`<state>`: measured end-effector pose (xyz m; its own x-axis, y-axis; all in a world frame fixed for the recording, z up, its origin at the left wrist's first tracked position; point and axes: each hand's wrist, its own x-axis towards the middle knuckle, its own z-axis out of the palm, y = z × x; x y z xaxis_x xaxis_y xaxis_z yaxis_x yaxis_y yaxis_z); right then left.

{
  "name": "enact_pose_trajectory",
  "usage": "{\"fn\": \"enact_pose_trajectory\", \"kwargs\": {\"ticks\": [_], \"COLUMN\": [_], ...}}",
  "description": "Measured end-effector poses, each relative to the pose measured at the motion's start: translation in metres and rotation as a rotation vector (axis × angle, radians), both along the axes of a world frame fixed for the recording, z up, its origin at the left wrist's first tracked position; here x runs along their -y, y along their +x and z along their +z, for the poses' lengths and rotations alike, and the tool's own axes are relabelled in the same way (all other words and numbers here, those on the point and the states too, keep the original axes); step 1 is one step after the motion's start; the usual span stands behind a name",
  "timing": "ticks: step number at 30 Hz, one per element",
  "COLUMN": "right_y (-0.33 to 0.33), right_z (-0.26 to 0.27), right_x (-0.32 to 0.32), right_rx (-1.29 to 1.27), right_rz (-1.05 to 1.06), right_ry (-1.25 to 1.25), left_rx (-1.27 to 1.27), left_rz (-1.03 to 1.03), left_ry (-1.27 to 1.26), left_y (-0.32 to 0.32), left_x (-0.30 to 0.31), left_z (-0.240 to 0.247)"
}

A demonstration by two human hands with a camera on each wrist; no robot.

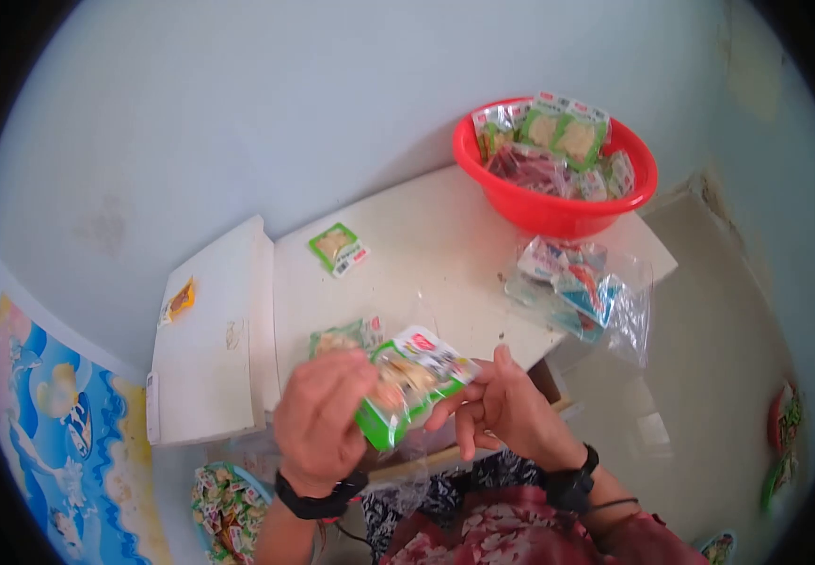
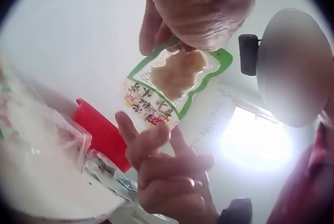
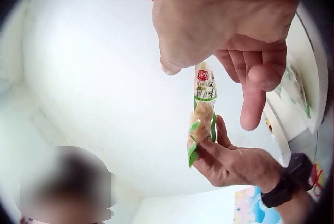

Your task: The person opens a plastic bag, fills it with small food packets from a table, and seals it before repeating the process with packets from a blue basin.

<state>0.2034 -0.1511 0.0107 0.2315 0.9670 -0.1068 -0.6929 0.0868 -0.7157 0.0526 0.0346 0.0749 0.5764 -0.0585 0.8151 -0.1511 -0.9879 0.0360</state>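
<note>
My left hand (image 1: 323, 419) pinches a green-and-white snack packet (image 1: 417, 377) near its green end, above the front of the white table. Pale food shows through the packet's clear window (image 2: 180, 73). At the packet's white printed end is my right hand (image 1: 516, 410), its thumb raised and its fingers loosely bent. In the right wrist view, that end of the packet lies close under my right palm. A second green packet (image 1: 370, 330) lies on the table, partly hidden behind my left hand. Farther back lies another green-and-white packet (image 1: 339, 249).
A red basin (image 1: 558, 218) heaped with packets stands at the table's back right. Clear plastic bags (image 1: 629, 311) hang over the right edge. A yellow packet (image 1: 182, 299) lies on the raised white surface at left. A blue basin (image 1: 255, 482) of packets sits lower left.
</note>
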Motion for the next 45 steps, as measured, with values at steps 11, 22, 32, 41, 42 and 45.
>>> {"fn": "enact_pose_trajectory", "kwargs": {"ticks": [11,22,32,41,42,45], "right_y": [0.001,0.024,0.02,0.023,0.023,0.025], "right_z": [-0.023,-0.035,-0.028,-0.02,-0.02,-0.03], "right_x": [0.037,0.017,-0.011,-0.045,-0.049,-0.063], "right_rx": [0.172,0.378,0.256,0.483,0.48,0.473], "right_rz": [-0.305,-0.709,-0.473,-0.256,-0.231,-0.177], "right_ry": [-0.263,-0.264,-0.249,-0.222,-0.221,-0.204], "left_rx": [-0.021,-0.136,-0.033,0.028,0.022,0.033], "left_rz": [0.073,0.424,0.383,0.314,0.299,0.243], "left_ry": [-0.209,-0.274,-0.314,-0.445,-0.464,-0.45], "left_y": [-0.018,0.033,0.038,0.035,0.035,0.034], "left_x": [0.044,0.053,0.048,0.059,0.06,0.064], "left_z": [-0.07,-0.068,-0.084,-0.087,-0.088,-0.091]}}
